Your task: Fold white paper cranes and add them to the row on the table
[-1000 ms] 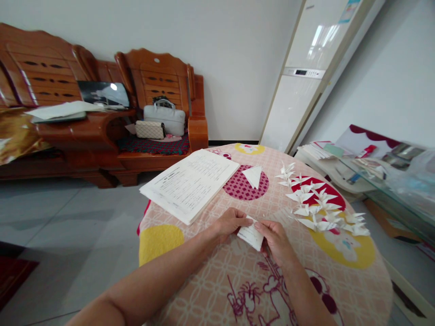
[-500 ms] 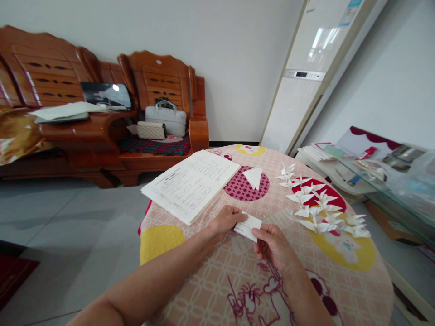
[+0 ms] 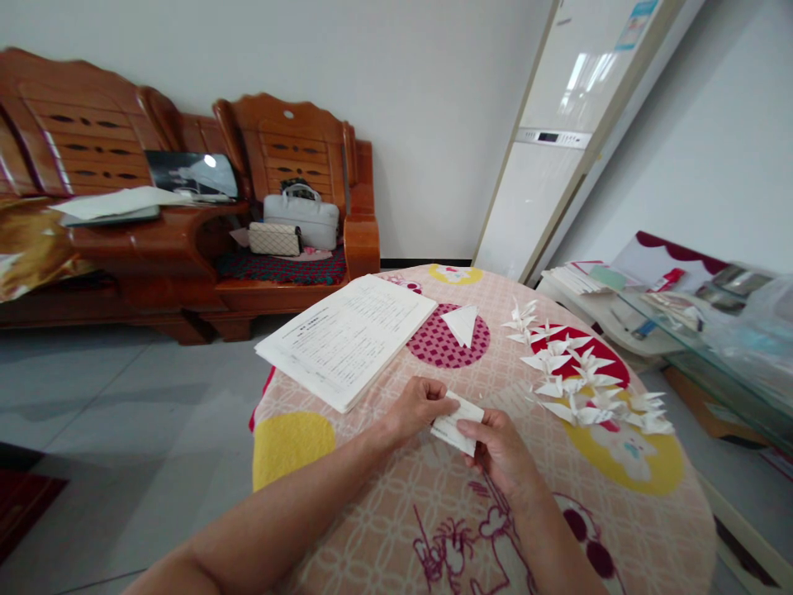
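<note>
A small folded white paper [image 3: 457,423] is pinched between both my hands just above the table. My left hand [image 3: 415,407] grips its left end, fingers closed. My right hand [image 3: 500,450] holds its right edge with thumb and fingers pressed together. Several finished white paper cranes [image 3: 579,372] lie in a row to the right of my hands. A folded white paper triangle [image 3: 463,322] rests on the red dotted circle farther back.
The round table has a pink patterned cloth [image 3: 384,504]. A stack of printed sheets [image 3: 347,335] lies at its far left edge. Wooden chairs [image 3: 291,182] with bags [image 3: 301,219] stand behind, a tall white appliance [image 3: 551,140] at the back right, a cluttered glass shelf [image 3: 700,322] to the right.
Both hands have kept hold of the small paper, turning and refolding it. It was angled down a second ago, then flatter, and now sits slightly lower between the fingers.
</note>
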`<state>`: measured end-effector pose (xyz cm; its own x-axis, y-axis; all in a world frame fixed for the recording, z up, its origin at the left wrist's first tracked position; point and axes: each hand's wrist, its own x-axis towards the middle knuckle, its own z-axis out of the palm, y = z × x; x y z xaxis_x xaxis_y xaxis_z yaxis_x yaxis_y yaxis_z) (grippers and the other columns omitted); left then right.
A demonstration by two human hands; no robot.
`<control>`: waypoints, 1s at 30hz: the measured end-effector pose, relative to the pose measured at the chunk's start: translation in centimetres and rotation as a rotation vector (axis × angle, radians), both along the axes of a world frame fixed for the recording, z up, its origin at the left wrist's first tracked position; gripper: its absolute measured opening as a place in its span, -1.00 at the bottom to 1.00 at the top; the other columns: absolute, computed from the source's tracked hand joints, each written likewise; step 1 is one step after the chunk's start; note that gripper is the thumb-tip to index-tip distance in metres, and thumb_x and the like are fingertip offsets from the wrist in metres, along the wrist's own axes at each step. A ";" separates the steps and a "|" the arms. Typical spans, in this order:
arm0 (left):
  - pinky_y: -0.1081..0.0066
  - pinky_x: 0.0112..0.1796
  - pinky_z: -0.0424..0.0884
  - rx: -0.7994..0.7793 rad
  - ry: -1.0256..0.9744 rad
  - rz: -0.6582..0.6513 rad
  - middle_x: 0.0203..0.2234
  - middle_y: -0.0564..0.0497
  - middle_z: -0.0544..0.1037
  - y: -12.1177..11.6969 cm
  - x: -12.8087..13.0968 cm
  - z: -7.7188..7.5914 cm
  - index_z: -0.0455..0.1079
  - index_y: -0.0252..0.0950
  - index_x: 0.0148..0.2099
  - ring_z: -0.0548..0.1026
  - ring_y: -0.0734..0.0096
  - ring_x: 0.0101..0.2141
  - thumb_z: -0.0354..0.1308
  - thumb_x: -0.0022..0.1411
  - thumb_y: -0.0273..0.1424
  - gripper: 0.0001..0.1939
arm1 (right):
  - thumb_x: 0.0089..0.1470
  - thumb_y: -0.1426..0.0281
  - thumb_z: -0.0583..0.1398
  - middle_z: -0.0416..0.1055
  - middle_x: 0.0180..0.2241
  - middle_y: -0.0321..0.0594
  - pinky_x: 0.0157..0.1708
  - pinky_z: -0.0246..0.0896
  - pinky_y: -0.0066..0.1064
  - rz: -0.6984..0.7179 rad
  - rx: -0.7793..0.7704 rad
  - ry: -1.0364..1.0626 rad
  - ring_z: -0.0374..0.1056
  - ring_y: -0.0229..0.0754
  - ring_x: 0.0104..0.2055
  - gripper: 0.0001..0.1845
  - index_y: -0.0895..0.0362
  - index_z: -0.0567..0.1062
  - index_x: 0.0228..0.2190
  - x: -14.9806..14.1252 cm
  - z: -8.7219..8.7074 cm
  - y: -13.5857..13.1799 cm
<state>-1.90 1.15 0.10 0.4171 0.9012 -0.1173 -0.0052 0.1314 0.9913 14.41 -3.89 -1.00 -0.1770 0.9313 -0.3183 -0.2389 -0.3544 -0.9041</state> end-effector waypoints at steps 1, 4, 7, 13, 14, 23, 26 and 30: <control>0.56 -0.62 0.01 -0.019 -0.037 0.004 -0.73 0.18 0.24 0.0 0.0 0.0 0.24 -0.35 -0.55 0.18 0.64 -0.69 0.27 -0.05 -0.25 -0.68 | -0.21 0.25 0.37 0.40 -0.72 -0.30 -0.85 -0.06 -0.61 0.007 0.014 0.000 0.20 -0.37 -0.78 -0.71 0.23 0.52 -0.52 0.0 0.0 0.0; 0.56 -0.62 0.06 -0.070 -0.125 0.026 -0.73 0.15 0.28 -0.1 0.1 -0.2 0.26 -0.35 -0.54 0.23 0.61 -0.69 0.27 -0.04 -0.24 -0.68 | -0.21 0.25 0.38 0.41 -0.71 -0.29 -0.84 -0.06 -0.61 0.031 0.042 0.006 0.20 -0.37 -0.78 -0.71 0.23 0.54 -0.52 0.1 0.2 0.0; 0.56 -0.63 0.06 -0.101 -0.158 0.046 -0.74 0.12 0.30 -0.3 0.3 -0.4 0.27 -0.36 -0.57 0.23 0.60 -0.70 0.25 -0.02 -0.23 -0.67 | -0.22 0.24 0.38 0.43 -0.70 -0.27 -0.84 -0.03 -0.60 0.054 0.036 0.011 0.21 -0.37 -0.78 -0.70 0.24 0.54 -0.50 0.0 0.3 0.1; 0.57 -0.67 0.03 -0.107 -0.190 0.117 -0.78 0.15 0.25 -0.4 0.5 -0.6 0.23 -0.35 -0.61 0.16 0.65 -0.74 0.25 0.00 -0.23 -0.64 | -0.22 0.18 0.38 0.38 -0.75 -0.30 -0.85 -0.07 -0.61 0.059 -0.031 -0.040 0.18 -0.37 -0.80 -0.63 0.23 0.50 -0.48 -0.1 0.4 -0.1; 0.57 -0.67 0.02 -0.106 -0.194 0.126 -0.79 0.16 0.24 -0.3 0.5 -0.7 0.22 -0.35 -0.61 0.15 0.65 -0.74 0.25 0.00 -0.23 -0.63 | -0.23 0.16 0.38 0.37 -0.75 -0.31 -0.86 -0.08 -0.62 0.055 -0.048 -0.058 0.17 -0.37 -0.80 -0.61 0.23 0.49 -0.48 -0.1 0.5 -0.1; 0.57 -0.65 0.04 -0.086 -0.151 0.118 -0.75 0.13 0.28 0.0 0.5 -1.4 0.23 -0.34 -0.55 0.18 0.63 -0.71 0.24 0.02 -0.12 -0.59 | -0.25 0.16 0.37 0.35 -0.78 -0.34 -0.88 -0.12 -0.63 0.018 -0.054 -0.123 0.15 -0.38 -0.83 -0.60 0.21 0.46 -0.47 0.1 0.6 -0.2; 0.56 -0.63 0.06 -0.084 -0.133 0.052 -0.73 0.13 0.30 0.3 0.1 -1.1 0.25 -0.35 -0.53 0.21 0.62 -0.70 0.24 0.01 -0.09 -0.58 | -0.25 0.18 0.38 0.38 -0.76 -0.29 -0.86 -0.03 -0.61 0.041 -0.045 -0.089 0.20 -0.35 -0.80 -0.63 0.23 0.47 -0.53 0.1 0.5 -0.3; 0.55 -0.63 0.04 -0.057 -0.023 -0.083 -0.71 0.13 0.31 0.8 -0.5 -0.7 0.27 -0.36 -0.55 0.21 0.63 -0.68 0.30 -0.06 -0.09 -0.56 | -0.19 0.18 0.37 0.43 -0.71 -0.24 -0.82 0.07 -0.59 0.077 0.034 -0.020 0.26 -0.32 -0.75 -0.65 0.23 0.48 -0.56 0.2 0.1 0.0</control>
